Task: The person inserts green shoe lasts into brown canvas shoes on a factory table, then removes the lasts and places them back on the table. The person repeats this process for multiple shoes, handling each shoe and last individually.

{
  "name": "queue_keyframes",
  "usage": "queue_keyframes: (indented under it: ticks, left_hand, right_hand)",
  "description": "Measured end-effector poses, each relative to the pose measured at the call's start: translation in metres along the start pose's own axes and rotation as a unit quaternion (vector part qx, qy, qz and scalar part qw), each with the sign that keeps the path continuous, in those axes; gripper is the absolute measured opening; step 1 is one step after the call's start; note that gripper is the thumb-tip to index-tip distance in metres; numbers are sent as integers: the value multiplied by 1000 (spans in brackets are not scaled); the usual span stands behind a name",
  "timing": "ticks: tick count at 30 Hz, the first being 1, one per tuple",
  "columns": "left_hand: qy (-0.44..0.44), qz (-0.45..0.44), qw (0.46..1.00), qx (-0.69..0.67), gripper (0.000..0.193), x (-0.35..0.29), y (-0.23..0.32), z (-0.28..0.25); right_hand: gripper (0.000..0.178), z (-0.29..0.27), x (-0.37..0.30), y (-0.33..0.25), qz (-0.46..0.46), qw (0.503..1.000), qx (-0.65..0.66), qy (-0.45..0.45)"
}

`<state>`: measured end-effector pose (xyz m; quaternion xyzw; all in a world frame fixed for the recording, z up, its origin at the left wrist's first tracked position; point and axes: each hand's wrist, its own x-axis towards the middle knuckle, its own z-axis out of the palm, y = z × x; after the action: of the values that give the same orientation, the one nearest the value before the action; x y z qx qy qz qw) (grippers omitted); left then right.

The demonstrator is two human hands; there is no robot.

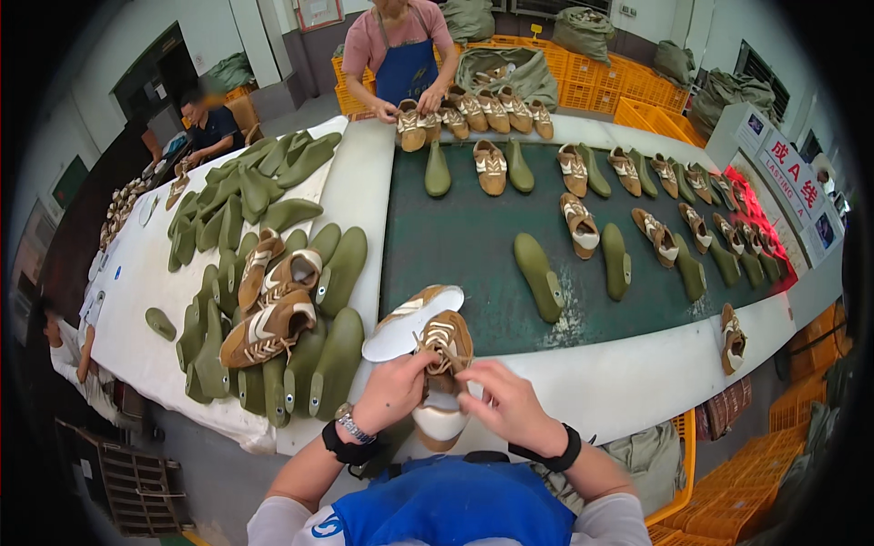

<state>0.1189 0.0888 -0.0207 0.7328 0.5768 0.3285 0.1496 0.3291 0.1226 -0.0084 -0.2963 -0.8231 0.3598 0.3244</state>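
Note:
A brown sneaker (pixel 440 428) with cream stripes and a white heel stands toe away, right in front of me. At its throat, my left hand (pixel 396 391) is closed with thumb and fingers pinching the tan shoelace (pixel 444 361). My right hand (pixel 510 407) is closed too, pinching the lace from the other side. Just beyond lies a matching shoe (pixel 410 314), tipped so its white sole shows. To the left, several brown sneakers (pixel 270 329) rest on a pile of green shoe lasts (pixel 337 364).
A green conveyor belt (pixel 473 273) carries sneakers and lasts in rows, with red light at its right end. One sneaker (pixel 732 338) sits on the white ledge at right. Across the belt a person in a blue apron (pixel 407 68) handles shoes. Orange crates (pixel 728 491) stand at lower right.

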Motion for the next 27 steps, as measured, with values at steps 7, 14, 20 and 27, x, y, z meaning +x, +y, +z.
queue_keyframes:
  ticks: [7,14,20,27]
  left_hand:
    - [17,-19,996,-87,41,104,-13,16]
    - [-107,3,993,-50,35,148,-82,43]
    - [-176,-40,983,-17,29,194,-105,54]
    - [-166,84,983,1,22,352,-94,127]
  right_hand:
    - [29,-91,87,32,-12,963,-179,-200]
    - [23,-103,200,197,24,968,-244,-53]
    - [29,-54,233,349,156,957,-237,-68]
    - [22,-176,221,426,210,933,-248,153]
